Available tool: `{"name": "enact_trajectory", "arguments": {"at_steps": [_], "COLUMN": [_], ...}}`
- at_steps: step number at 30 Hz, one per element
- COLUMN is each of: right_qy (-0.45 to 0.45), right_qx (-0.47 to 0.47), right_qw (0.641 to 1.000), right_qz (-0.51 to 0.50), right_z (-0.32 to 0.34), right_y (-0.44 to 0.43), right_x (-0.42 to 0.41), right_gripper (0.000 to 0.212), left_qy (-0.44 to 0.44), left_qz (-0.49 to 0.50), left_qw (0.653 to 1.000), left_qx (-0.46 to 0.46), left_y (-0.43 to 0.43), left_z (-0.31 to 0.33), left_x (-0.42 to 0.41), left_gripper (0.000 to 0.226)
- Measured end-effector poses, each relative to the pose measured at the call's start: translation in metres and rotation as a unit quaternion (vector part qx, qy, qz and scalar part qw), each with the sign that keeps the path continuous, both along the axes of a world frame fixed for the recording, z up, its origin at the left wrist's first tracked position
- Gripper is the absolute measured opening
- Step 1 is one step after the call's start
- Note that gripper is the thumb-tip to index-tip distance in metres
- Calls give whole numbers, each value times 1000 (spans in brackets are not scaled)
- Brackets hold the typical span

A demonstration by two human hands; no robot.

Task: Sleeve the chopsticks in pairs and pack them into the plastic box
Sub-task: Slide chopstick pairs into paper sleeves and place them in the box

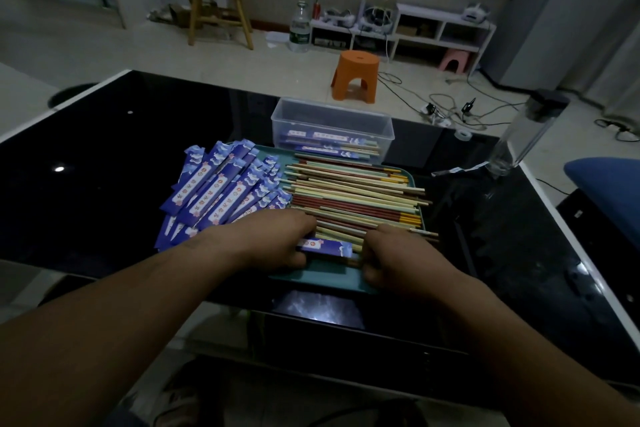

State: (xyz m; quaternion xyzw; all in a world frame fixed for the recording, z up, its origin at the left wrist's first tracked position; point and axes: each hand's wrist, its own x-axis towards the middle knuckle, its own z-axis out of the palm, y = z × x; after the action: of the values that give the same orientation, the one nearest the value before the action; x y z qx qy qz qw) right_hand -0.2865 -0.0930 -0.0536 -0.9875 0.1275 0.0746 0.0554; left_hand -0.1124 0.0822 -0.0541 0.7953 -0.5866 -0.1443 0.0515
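Item in hand: one purple sleeve (327, 247), at the near edge of the teal tray (311, 276). Your left hand (273, 239) curls its fingers round the sleeve's left end to steady the mouth. Your right hand (398, 253), fingers bunched, pinches a chopstick pair (358, 253) at that mouth, likely feeding it in. Loose chopsticks (356, 194): laid parallel on the tray for easy pairing. Empty sleeves (221, 187): fanned at left. Plastic box (332, 121): behind, holding sleeved pairs.

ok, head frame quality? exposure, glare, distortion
Head view: dim and underexposed overall; small bright glare spots on the glossy black table; wide-angle bowing along its edges; no obvious motion blur on the left hand gripping the sleeve or the right hand gripping the chopsticks; sleeve print unreadable.
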Motion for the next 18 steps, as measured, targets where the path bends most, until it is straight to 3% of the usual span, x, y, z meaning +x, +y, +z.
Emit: {"name": "enact_trajectory", "arguments": {"at_steps": [8,12,18], "right_qy": [12,37,42], "right_qx": [16,50,67], "right_qw": [999,998,997], "right_qz": [28,21,8], "right_z": [4,3,12], "right_y": [0,-3,-5], "right_x": [1,2,2], "right_gripper": [12,20,11], "left_qy": [-13,32,60], "left_qz": [-54,-41,-23], "left_qw": [998,999,997], "left_qx": [10,8,30], "left_y": [0,2,1], "left_z": [-2,3,19], "left_x": [1,2,11], "left_gripper": [18,12,10]}}
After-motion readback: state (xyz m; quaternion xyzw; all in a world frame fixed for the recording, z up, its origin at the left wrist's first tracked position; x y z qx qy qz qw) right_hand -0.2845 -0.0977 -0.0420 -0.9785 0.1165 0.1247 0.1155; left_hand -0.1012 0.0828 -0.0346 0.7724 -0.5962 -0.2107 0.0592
